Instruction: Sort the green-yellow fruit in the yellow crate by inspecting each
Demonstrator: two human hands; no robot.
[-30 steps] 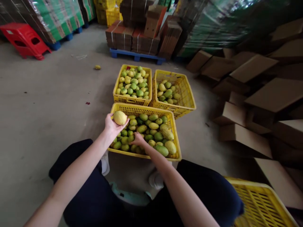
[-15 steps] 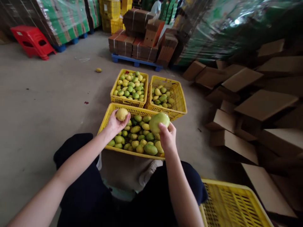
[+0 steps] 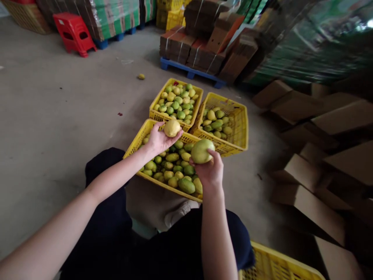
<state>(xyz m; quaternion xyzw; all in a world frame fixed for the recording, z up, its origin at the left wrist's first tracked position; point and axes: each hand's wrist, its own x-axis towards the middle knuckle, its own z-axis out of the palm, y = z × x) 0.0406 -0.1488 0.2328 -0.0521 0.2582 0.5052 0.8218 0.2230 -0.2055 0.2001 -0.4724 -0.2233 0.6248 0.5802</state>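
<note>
My left hand (image 3: 160, 139) holds a yellow lemon (image 3: 172, 128) on its fingers, over the back edge of the near yellow crate (image 3: 163, 186). In my right hand (image 3: 210, 167) is a larger green fruit (image 3: 202, 151), gripped between thumb and fingers above that crate's right side. Many green and yellow fruits fill the near crate. Behind it stand two more yellow crates: the left one (image 3: 155, 116) is full of yellow and green fruits, while the right one (image 3: 240, 130) has fruits mostly in its left part.
Cardboard boxes (image 3: 317, 210) lie heaped on the right. Another yellow crate (image 3: 274, 264) is by my right knee. Farther back are a blue pallet (image 3: 190, 72) with bundled cardboard, a red stool (image 3: 74, 33) and a loose yellow fruit (image 3: 141, 76) on the floor.
The view has turned right-to-left, so the scene sits farther right. My left hand with the lemon has moved up and right, toward the back-left crate. My right hand still holds the green fruit, now turned.
</note>
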